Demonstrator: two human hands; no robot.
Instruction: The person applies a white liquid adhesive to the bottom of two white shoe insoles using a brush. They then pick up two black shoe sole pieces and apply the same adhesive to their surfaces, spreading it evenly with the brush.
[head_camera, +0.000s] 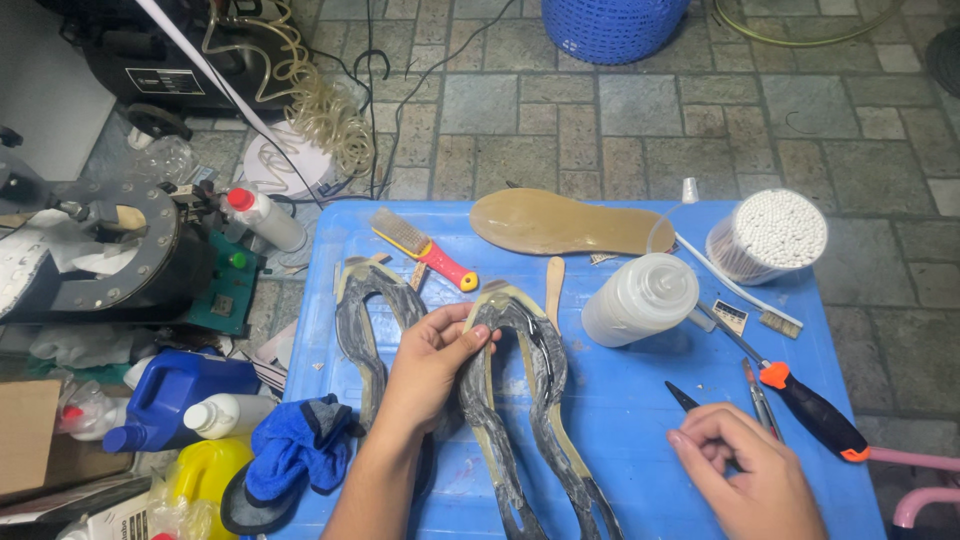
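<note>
L hand (432, 362) is clamped on the near rim of a dark, glue-smeared shoe sole frame (530, 400) lying mid on the blue plastic table (640, 420), w/ a second dark frame (365, 320) just beside it, toward the table's left edge. R hand (745, 470) rests curled, fingers together, on the table right of the frame, holding nothing I can make out. Bare blue room sits btw frame & R hand; an orange-handled tool (810, 410) lies near the right edge, a tan flat insole (565, 222) at the far edge.

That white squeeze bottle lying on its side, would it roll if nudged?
Probably: the squeeze bottle is round-bodied and rests on the flat blue table. It looks like soft translucent plastic, so likely light and squashy.
</note>
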